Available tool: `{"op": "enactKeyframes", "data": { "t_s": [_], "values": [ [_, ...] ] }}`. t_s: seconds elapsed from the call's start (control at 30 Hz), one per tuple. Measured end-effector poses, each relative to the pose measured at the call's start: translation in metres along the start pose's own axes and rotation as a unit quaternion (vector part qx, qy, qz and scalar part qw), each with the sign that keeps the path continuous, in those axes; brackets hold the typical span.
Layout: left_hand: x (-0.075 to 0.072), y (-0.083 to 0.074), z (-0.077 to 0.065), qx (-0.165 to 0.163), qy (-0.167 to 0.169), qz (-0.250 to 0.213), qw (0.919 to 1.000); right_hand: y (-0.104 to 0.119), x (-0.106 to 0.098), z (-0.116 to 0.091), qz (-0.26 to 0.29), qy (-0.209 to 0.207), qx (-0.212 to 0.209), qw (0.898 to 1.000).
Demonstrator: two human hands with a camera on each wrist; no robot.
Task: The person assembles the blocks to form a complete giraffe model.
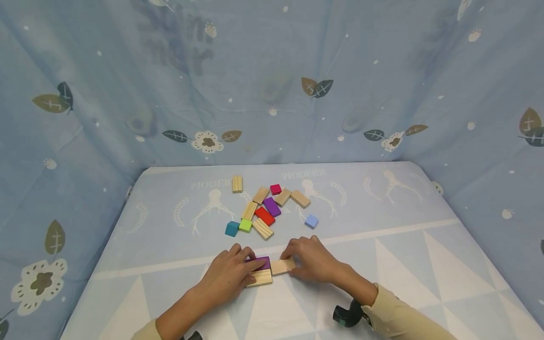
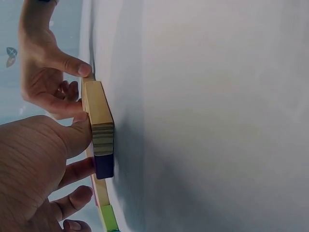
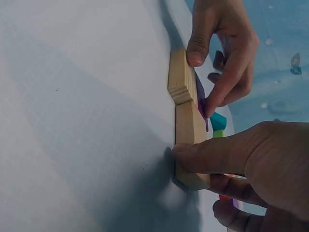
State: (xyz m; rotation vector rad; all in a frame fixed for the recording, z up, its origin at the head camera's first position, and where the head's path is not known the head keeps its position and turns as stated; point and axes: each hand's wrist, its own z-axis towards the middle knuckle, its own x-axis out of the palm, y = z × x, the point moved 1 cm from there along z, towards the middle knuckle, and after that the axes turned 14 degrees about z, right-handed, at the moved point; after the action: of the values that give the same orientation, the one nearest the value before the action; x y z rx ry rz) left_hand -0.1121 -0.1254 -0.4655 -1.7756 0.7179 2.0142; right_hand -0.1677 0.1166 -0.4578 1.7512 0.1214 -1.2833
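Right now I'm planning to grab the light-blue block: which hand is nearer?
Right: the right hand is on the person's side of the light-blue block; the left hand is farther off, nearer the person and leftward.

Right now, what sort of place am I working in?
Probably a curtained-off tabletop workspace: pale-blue fabric printed with leaves and flowers encloses three sides, and small plain and coloured wooden blocks lie on a blue-and-white patterned table cover.

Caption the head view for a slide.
Left hand holds a purple block and a striped wooden block; right hand grips a plain wooden block beside them.
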Motion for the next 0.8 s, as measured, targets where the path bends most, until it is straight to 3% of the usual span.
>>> {"op": "enactKeyframes", "data": {
  "t_s": [0.37, 0.63, 0.8],
  "values": [
    [0.0001, -0.0007, -0.0001, -0.001, -0.006, -0.005, 1.0, 0.0004, -0.0004, 0.0005, 0.015, 0.035, -0.002, 0.999],
    [-0.0012, -0.0006, -0.0003, -0.005, 0.016, -0.008, 0.9998, -0.0013, 0.001, 0.0027, 0.028, 0.046, 0.0, 0.999],
    [-0.0001, -0.0008, -0.0005, -0.003, 0.007, -0.008, 0.9999, -0.0011, -0.0018, 0.0035, 0.029, 0.057, 0.002, 0.998]
  ]
}}
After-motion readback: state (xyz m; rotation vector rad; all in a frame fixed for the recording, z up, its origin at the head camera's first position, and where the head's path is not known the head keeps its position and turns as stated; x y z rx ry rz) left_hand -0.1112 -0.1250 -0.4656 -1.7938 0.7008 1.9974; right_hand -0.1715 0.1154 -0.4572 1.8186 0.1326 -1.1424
